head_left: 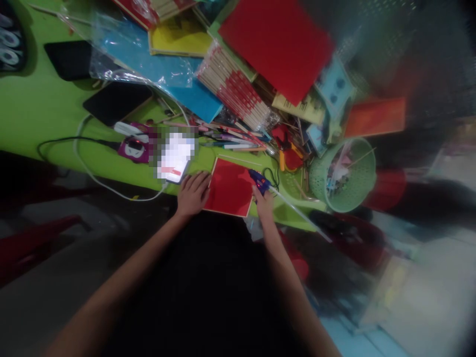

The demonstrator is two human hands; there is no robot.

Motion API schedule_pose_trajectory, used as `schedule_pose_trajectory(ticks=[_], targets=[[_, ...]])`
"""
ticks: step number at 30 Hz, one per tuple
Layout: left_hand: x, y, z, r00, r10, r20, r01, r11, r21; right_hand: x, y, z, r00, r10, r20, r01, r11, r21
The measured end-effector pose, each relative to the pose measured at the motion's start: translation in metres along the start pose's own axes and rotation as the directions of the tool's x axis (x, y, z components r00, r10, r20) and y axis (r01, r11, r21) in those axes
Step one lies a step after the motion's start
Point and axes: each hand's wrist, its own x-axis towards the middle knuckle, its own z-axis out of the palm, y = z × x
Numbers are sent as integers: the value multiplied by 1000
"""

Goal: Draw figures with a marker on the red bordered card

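A red square panel (232, 188) with pale thin strips along its edges lies at the near edge of the green table. My left hand (193, 193) rests flat with fingers stretched out, at the panel's left side and just below a lit phone (174, 156). In my right hand (264, 201) is a blue glue gun (259, 181), its nozzle pointing left over the panel's upper right corner. A long whitish glue stick (297, 210) runs out of its back toward the lower right. A small red light shows on the gun's body.
A green basket (344, 173) with scraps stands at the right. Orange-handled pliers (284, 148), pens, packs of sticks (234, 87) and coloured sheets crowd the back. A purple power socket (134, 148) with cables and dark devices (117, 102) lie at the left.
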Motion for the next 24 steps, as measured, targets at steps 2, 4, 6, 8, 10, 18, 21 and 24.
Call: schedule_pose_trajectory(ticks=[2,4,6,8,10,18,21,24], targets=[[0,0,0,1000,2,-2,-2,1000,5,-1,-1,-1,1000,-8,1,8,1000,7],[1,0,0,1000,1,-6,-1,1000,10,-1,-2,-2,1000,-9,2,9,1000,9],[1,0,0,1000,1,-9,-1,1000,15,-1,-1,-3,1000,0,5,0,1000,12],[1,0,0,1000,2,-10,-2,1000,19,-1,0,-2,1000,9,11,-9,1000,18],[1,1,0,1000,2,-9,-2,1000,23,0,2,-1,1000,8,16,-8,1000,27],[1,1,-2,1000,7,-6,-7,1000,22,-1,2,-3,1000,4,0,-4,1000,5],[1,1,-1,1000,9,-12,-9,1000,20,0,1,-2,1000,3,-6,-4,1000,-8],[1,1,0,1000,10,-17,-10,1000,20,0,0,0,1000,6,13,-6,1000,4]])
